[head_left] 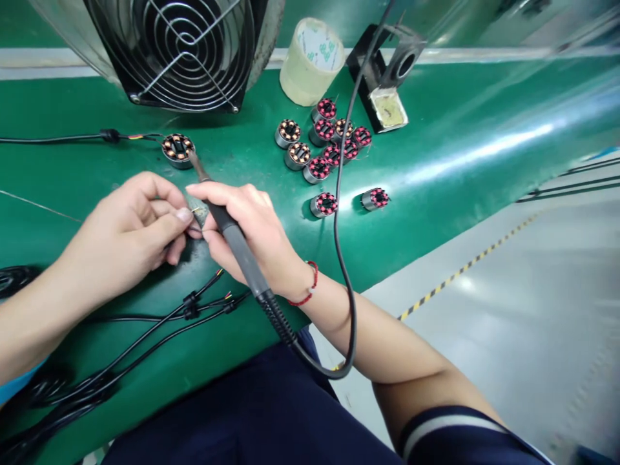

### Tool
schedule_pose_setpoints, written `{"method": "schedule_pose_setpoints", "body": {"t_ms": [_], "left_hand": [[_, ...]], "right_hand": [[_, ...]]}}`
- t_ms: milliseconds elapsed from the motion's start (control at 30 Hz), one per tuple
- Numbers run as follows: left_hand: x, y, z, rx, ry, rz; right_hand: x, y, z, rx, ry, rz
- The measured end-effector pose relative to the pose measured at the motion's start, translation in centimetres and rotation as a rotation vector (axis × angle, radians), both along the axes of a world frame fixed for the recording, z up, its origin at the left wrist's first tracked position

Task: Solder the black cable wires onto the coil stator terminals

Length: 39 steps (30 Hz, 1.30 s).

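My right hand (252,226) is wrapped round a soldering iron (242,255), its tip pointing up and left at a motor stator (177,150). From this view the tip appears to meet the stator's right edge, though contact is hard to judge. Just below, my left hand (145,219) is closed in a pinch, with a thin wire (197,210) poking out from the fingertips; the rest of it is hidden. A black cable (58,138) with red and yellow leads reaches the stator from the left.
Several stators (323,132) with red or copper windings stand to the right. Behind are a fan (186,51), a tape roll (310,68) and an iron stand (382,71) with a sponge. Black cables (159,349) lie at front left. The iron's cord (339,232) loops over my right forearm.
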State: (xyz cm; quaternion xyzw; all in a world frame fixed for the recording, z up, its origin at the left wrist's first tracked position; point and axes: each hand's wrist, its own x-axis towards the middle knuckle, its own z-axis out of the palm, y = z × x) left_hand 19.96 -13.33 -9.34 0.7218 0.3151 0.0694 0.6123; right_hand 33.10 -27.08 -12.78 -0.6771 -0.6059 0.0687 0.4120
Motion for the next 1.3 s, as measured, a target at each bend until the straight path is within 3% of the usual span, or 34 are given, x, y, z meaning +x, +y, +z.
{"method": "schedule_pose_setpoints", "body": {"t_ms": [333, 667, 967, 1100, 1300], "left_hand": [[-0.7, -0.3, 0.1, 0.334, 0.054, 0.024], [-1.4, 0.2, -0.4, 0.678, -0.181, -0.169], [-1.3, -0.2, -0.1, 0.779, -0.197, -0.268], [-1.3, -0.2, 0.0, 0.803, -0.147, -0.243], [-1.4, 0.3, -0.6, 0.656, -0.057, -0.168]], "right_hand": [[-0.2, 0.4, 0.6, 0.024, 0.166, -0.007], [-0.1, 0.6, 0.6, -0.089, 0.303, -0.035], [0.0, 0.4, 0.3, -0.009, 0.31, -0.058], [0.3, 0.3, 0.1, -0.016, 0.238, -0.054], [0.9, 0.4, -0.4, 0.008, 0.073, 0.05]]}}
